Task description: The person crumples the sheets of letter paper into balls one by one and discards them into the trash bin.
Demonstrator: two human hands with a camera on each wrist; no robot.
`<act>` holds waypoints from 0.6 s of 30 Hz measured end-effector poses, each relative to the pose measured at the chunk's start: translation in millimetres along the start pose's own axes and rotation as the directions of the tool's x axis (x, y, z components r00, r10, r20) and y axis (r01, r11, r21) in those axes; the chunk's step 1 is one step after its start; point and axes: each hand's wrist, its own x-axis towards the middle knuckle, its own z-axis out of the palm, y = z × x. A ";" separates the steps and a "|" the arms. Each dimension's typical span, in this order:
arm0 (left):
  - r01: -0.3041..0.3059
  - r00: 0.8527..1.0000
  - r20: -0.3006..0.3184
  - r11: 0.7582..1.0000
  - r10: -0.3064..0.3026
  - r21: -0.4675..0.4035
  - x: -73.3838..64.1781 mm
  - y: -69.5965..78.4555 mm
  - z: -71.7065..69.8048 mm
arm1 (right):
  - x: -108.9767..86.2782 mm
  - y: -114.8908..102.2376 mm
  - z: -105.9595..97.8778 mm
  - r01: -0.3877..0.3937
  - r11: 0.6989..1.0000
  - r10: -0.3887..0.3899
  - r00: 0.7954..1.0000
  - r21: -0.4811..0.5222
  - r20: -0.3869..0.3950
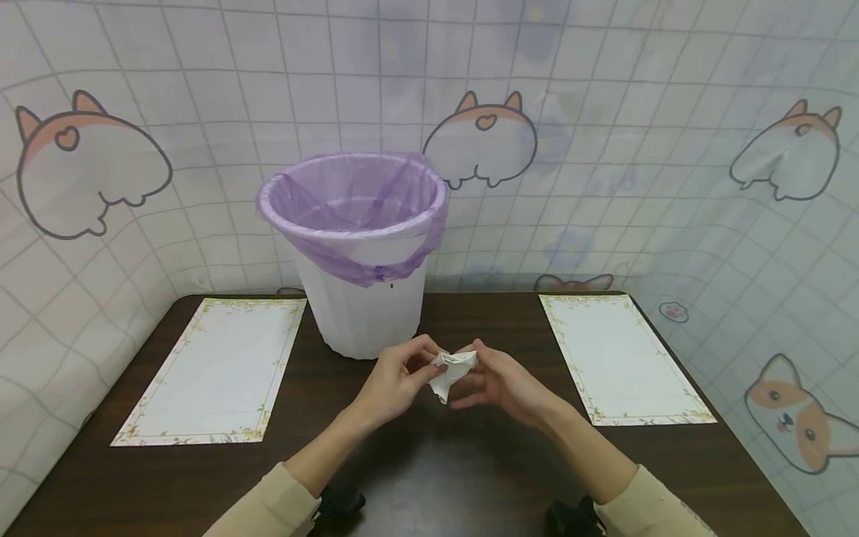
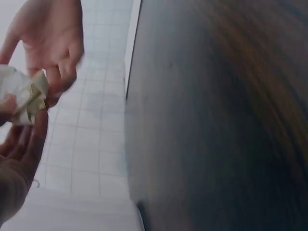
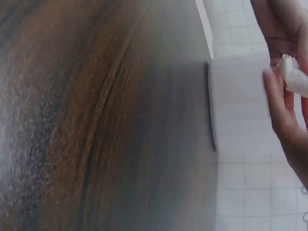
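Observation:
A crumpled sheet of paper [image 1: 453,371], white with yellowish-green marks in the left wrist view, is folded into a small wad between both hands above the table. My left hand [image 1: 401,375] pinches its left side, the thumb lying on the near face. My right hand [image 1: 499,382] holds the right side, its curled fingers round the edge and the lower ones beneath. In the right wrist view the wad [image 3: 294,79] is partly cut off by the frame. Just behind the left hand stands a white bin [image 1: 365,306] lined with a purple bag [image 1: 309,246].
Flat sheets of paper with flowered borders lie on the dark wooden table [image 1: 456,477], one on the left [image 1: 215,369] and one on the right [image 1: 624,358]. A tiled-pattern curtain [image 1: 637,209] with cartoon dogs closes off the back and sides.

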 end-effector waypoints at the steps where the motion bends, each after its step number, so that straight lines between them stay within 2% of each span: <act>1: -0.020 1.000 0.009 1.000 0.020 0.018 0.2 -0.1 -0.6 | 0.3 -0.6 -2.2 -0.022 0.999 0.020 0.999 0.030 0.048; 5: -0.074 0.997 0.031 0.996 0.073 0.055 1.2 0.9 -0.9 | 0.7 -0.6 -9.2 -0.104 0.983 0.073 0.977 0.148 0.202; 9: -0.102 0.995 0.024 0.991 0.100 0.090 2.6 2.1 0.1 | 0.9 0.1 -11.5 -0.182 0.952 0.110 0.953 0.245 0.281; 13: -0.109 0.994 0.014 0.987 0.108 0.115 3.6 1.7 0.1 | 0.3 0.8 -9.5 -0.171 0.944 0.087 0.955 0.284 0.284; 18: -0.112 0.994 0.019 0.989 0.111 0.093 5.3 0.1 -0.1 | -1.0 5.2 -6.5 -0.103 0.957 0.035 0.969 0.271 0.246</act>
